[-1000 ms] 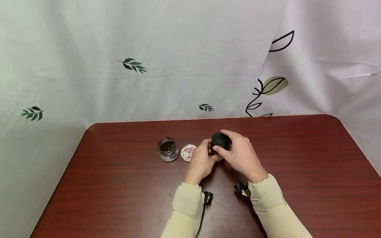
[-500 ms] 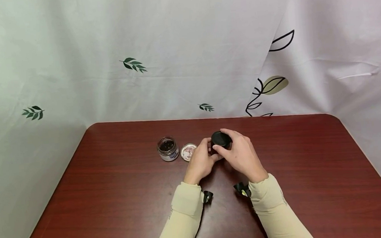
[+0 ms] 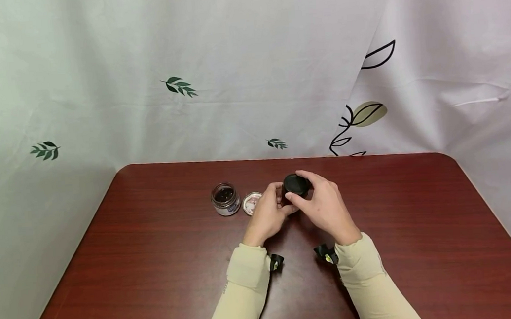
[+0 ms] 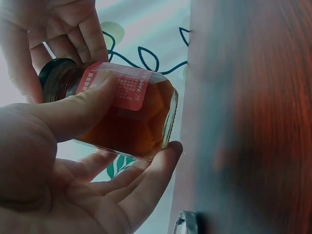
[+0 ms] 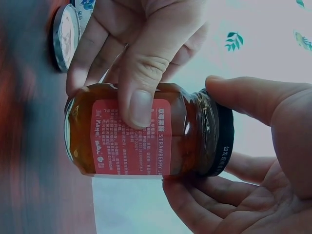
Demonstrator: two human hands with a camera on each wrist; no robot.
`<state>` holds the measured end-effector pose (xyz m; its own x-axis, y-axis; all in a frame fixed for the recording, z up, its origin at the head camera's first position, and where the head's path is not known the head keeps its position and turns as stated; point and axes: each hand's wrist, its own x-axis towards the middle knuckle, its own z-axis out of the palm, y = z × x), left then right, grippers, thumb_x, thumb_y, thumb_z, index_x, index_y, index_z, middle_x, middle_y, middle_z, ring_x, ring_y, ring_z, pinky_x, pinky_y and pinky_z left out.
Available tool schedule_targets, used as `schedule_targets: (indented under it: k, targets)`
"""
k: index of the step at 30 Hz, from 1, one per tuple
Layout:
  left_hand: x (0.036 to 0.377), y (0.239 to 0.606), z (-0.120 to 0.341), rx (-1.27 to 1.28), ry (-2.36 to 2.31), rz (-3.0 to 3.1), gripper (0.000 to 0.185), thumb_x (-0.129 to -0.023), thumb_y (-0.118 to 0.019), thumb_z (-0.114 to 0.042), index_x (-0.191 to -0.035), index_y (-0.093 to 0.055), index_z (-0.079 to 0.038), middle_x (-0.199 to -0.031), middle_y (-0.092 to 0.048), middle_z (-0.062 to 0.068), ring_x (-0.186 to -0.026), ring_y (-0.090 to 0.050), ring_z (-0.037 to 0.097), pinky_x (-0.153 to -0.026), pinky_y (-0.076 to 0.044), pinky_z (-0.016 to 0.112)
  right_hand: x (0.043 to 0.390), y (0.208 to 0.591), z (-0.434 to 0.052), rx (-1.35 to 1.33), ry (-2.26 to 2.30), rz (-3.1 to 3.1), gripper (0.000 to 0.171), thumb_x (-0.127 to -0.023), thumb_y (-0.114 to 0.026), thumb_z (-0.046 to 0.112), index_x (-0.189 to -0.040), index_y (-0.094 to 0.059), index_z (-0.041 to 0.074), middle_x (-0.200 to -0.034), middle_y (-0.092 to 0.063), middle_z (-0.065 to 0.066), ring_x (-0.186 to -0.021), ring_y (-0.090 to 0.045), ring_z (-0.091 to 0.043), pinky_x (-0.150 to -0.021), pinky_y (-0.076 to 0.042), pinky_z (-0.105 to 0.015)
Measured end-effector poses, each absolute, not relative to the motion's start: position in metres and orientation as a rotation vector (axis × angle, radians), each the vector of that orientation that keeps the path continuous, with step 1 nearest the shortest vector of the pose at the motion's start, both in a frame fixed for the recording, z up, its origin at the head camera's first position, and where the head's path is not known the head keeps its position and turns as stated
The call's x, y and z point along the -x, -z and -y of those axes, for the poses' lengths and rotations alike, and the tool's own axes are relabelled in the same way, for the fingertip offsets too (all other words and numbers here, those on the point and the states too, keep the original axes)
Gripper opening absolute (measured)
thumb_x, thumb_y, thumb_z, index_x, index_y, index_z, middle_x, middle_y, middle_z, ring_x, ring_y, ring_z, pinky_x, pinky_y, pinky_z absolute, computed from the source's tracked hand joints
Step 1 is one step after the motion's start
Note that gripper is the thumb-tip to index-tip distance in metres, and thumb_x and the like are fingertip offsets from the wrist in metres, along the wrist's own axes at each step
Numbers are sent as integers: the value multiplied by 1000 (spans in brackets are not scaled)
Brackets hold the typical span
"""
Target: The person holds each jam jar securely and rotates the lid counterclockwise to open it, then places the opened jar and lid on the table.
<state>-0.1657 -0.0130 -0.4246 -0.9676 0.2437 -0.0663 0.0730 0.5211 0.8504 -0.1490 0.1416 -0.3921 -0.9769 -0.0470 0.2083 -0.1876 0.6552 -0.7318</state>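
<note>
A strawberry jam jar [image 5: 183, 141] with amber-red contents and a red label is between the two hands, lifted off the table. My left hand [image 3: 266, 217] grips its glass body, thumb across the label and fingers round the other side and the base. At the top, my right hand [image 3: 325, 205] holds the black lid [image 3: 296, 184], thumb on one side and fingers on the other. The lid sits on the jar's neck in the right wrist view. Seen from the head, the hands hide most of the glass.
Left of the hands stands an uncovered glass jar [image 3: 227, 210] with dark contents. A loose round lid [image 3: 250, 205] lies beside it, smeared inside, partly covered by the left hand. Both rest on the reddish-brown table [image 3: 156, 265], and a leaf-patterned white curtain [image 3: 230, 57] hangs behind.
Both hands and the jam jar have risen slightly in the head view, toward the table's far edge. The left wrist has shifted a little to the left. The grips look the same.
</note>
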Motion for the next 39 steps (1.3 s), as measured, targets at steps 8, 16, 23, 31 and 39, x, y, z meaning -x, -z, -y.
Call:
schedule_targets:
  k: [8, 16, 23, 31, 39]
  targets:
    - [165, 422, 14, -304, -1412, -2589, 59, -93, -74, -23, -143, -47, -6, -123, -62, 8, -98, -60, 18, -86, -50, 37, 149, 391, -143, -180, -1247, 2678, 58, -86, -81, 27, -137, -61, 8, -125, -67, -13, -94, -64, -24, -78, -50, -39]
    - [163, 420, 14, -327, -1427, -2614, 62, -92, -76, -24, -144, -47, -6, -125, -62, 9, -97, -60, 21, -85, -51, 37, 147, 388, -146, -181, -1285, 2654, 57, -86, -80, 26, -137, -61, 8, -117, -69, -13, -90, -64, -24, -75, -50, -38]
    - [163, 422, 10, -307, -1434, -2705, 72, -82, -85, -28, -141, -49, -5, -129, -62, 11, -113, -61, 23, -97, -48, 42, 146, 387, -145, -164, -1313, 2634, 57, -86, -80, 27, -136, -61, 8, -111, -70, -12, -85, -63, -26, -72, -48, -37]
    - [161, 421, 5, -299, -1445, -2831, 69, -79, -87, -27, -135, -54, -4, -124, -63, 10, -113, -61, 24, -99, -48, 42, 146, 385, -148, -153, -1371, 2600, 57, -86, -81, 29, -135, -62, 9, -117, -69, -13, -95, -66, -24, -79, -52, -42]
    - [160, 422, 5, -309, -1439, -2947, 63, -75, -85, -25, -130, -60, -8, -116, -66, 7, -103, -64, 23, -92, -51, 42, 147, 384, -149, -167, -1441, 2576, 61, -84, -83, 27, -137, -60, 8, -118, -69, -14, -98, -70, -27, -85, -56, -49]
